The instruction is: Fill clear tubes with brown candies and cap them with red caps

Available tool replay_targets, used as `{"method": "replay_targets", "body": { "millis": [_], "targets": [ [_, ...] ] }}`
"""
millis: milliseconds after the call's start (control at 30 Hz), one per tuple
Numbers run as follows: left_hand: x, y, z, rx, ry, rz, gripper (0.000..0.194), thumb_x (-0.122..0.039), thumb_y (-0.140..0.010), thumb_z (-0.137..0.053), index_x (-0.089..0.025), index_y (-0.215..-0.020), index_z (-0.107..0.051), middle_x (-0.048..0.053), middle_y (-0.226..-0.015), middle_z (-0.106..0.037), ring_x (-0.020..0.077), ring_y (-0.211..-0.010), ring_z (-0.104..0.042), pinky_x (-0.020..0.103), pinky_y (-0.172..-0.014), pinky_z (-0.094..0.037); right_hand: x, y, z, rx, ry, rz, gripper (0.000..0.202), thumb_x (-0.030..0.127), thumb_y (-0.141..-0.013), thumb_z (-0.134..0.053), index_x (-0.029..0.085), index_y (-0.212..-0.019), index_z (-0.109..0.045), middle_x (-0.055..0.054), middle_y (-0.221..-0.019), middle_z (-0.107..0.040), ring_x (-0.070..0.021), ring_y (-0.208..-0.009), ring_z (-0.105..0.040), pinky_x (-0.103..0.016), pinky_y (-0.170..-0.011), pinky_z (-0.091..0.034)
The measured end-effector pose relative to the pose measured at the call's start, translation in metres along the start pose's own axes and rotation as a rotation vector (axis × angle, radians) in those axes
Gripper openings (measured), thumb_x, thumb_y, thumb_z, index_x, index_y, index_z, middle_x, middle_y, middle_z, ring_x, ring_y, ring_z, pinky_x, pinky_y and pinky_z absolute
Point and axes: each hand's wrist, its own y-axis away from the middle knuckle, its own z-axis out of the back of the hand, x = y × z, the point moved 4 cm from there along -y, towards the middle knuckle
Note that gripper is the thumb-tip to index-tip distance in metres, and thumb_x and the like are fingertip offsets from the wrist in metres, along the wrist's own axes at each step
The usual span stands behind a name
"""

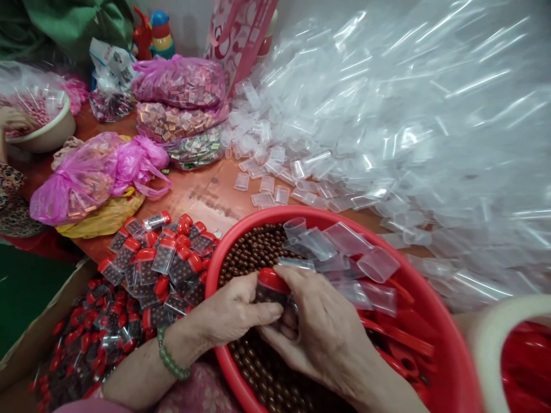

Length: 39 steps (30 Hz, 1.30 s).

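1. A plain, pale grey wall [189, 28] stands behind the far edge of the table, smooth and slightly dim.
2. The orange-brown table [224, 180] has a flat top with a paler, scuffed patch and smudged dark markings near its middle.
3. A dark green floor [17, 298] shows at the lower left, below the table.
4. Loosely folded green cloth [81, 28] fills the upper left corner, in front of the wall.
5. Cool, whitish light leaves a soft sheen on the tabletop; its source is out of view.

Orange-brown table [209, 195]: clear plastic sleeves [267, 184], red-capped containers [165, 255], pink bags [84, 175], white bowl [51, 136].
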Motion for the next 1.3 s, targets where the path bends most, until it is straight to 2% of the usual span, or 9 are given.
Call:
{"method": "replay_targets", "body": {
  "millis": [267, 433, 533, 633, 833, 967, 1033, 1133, 1300],
  "targets": [
    [-0.001, 0.005, 0.0, 0.025, 0.04, 0.016, 0.043, -0.043, -0.068, -0.084, -0.012, -0.093, -0.07, 0.005, -0.075, -0.069, 0.0096, -0.062, -0.058, 0.021, -0.065, -0.047, 0.005, -0.004, 0.006, -0.033, 0.029, 0.045, 0.057, 0.029, -0.084, -0.058, 0.012, -0.136, -0.039, -0.016, -0.094, -0.069, -0.0302, -0.083, -0.068, -0.043, -0.069, -0.055],
    [0.006, -0.001, 0.0, -0.061, 0.141, 0.065, 0.072, -0.076, -0.08, -0.051, -0.009, -0.099, -0.071, 0.014, -0.085, -0.073, 0.0274, -0.089, -0.07, 0.037, -0.079, -0.054, 0.012, -0.004, 0.003, -0.039, 0.031, 0.08, 0.053, 0.021, -0.086, -0.06, 0.007, -0.134, -0.042, -0.019, -0.098, -0.069, -0.0293, -0.087, -0.067, -0.041, -0.069, -0.056],
    [0.008, 0.002, 0.001, -0.276, 0.004, 0.008, 0.061, -0.061, -0.092, -0.038, -0.011, -0.103, -0.071, 0.014, -0.097, -0.075, 0.0294, -0.107, -0.067, 0.043, -0.096, -0.051, 0.016, 0.001, 0.0, -0.044, 0.059, 0.128, 0.055, 0.016, -0.087, -0.056, 0.007, -0.139, -0.039, -0.018, -0.099, -0.069, -0.0288, -0.087, -0.067, -0.04, -0.067, -0.057],
    [0.0, 0.015, -0.003, -0.447, -0.409, -0.201, 0.046, -0.037, -0.094, -0.038, -0.01, -0.115, -0.069, 0.013, -0.118, -0.072, 0.0261, -0.118, -0.062, 0.04, -0.109, -0.043, 0.019, 0.01, 0.002, -0.043, 0.083, 0.191, 0.05, 0.015, -0.087, -0.055, 0.008, -0.136, -0.045, -0.016, -0.091, -0.071, -0.0282, -0.081, -0.068, -0.041, -0.065, -0.058],
    [-0.023, 0.048, -0.02, -0.404, -0.711, -0.337, 0.051, -0.027, -0.098, -0.026, -0.011, -0.122, -0.067, 0.009, -0.123, -0.071, 0.0211, -0.116, -0.064, 0.031, -0.106, -0.047, 0.041, 0.01, 0.016, 0.055, -0.02, 0.193, 0.043, 0.008, -0.089, -0.05, 0.025, -0.128, -0.057, -0.009, -0.101, -0.074, -0.0243, -0.098, -0.07, -0.039, -0.083, -0.059],
    [-0.046, 0.078, -0.001, -0.496, -0.808, -0.308, 0.046, -0.032, -0.1, -0.031, -0.016, -0.124, -0.066, 0.006, -0.114, -0.074, 0.0192, -0.1, -0.07, 0.029, -0.093, -0.054, 0.06, 0.002, 0.008, 0.088, -0.068, 0.196, 0.037, 0.011, -0.094, -0.047, 0.017, -0.13, -0.055, -0.014, -0.12, -0.07, -0.0241, -0.114, -0.064, -0.038, -0.092, -0.056],
    [-0.061, 0.095, 0.021, -0.648, -1.015, -0.354, 0.046, -0.036, -0.1, -0.035, -0.016, -0.134, -0.058, 0.002, -0.085, -0.075, 0.0166, -0.071, -0.068, 0.03, -0.077, -0.056, 0.052, 0.004, 0.0, 0.098, -0.048, 0.161, 0.038, 0.008, -0.095, -0.044, 0.013, -0.131, -0.053, -0.018, -0.124, -0.067, -0.0244, -0.117, -0.062, -0.038, -0.091, -0.056],
    [-0.079, 0.113, 0.057, -0.925, -1.478, -0.385, 0.042, -0.038, -0.098, -0.044, -0.013, -0.127, -0.062, 0.003, -0.076, -0.071, 0.0189, -0.069, -0.066, 0.033, -0.074, -0.054, 0.014, 0.015, -0.002, 0.043, 0.069, -0.009, 0.038, 0.009, -0.094, -0.048, 0.009, -0.132, -0.052, -0.019, -0.117, -0.068, -0.0246, -0.107, -0.064, -0.037, -0.084, -0.058],
    [-0.083, 0.106, 0.073, -0.883, -1.961, -0.572, 0.04, -0.033, -0.095, -0.053, -0.003, -0.118, -0.064, 0.02, -0.106, -0.072, 0.0326, -0.1, -0.066, 0.049, -0.091, -0.051, -0.049, 0.02, -0.013, 0.395, 0.204, -0.242, 0.036, 0.007, -0.092, -0.044, 0.012, -0.125, -0.058, -0.018, -0.122, -0.066, -0.0283, -0.104, -0.064, -0.043, -0.089, -0.054]
  ]
}}
